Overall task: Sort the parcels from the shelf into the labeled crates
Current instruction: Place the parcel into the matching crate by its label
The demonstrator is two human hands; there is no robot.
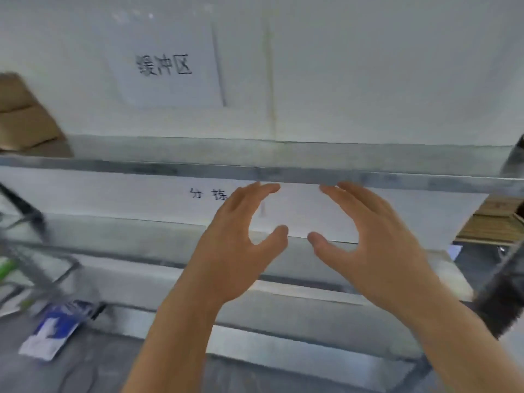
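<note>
Head view: left hand (pixel 236 239) and right hand (pixel 368 236), both spread and holding nothing, face each other before the shelf (pixel 255 171); cardboard parcel (pixel 25 114) lies far left.

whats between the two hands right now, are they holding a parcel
No parcel. In the head view the left hand and right hand hold nothing; the gap shows only a white paper sign on the wall behind.
</note>
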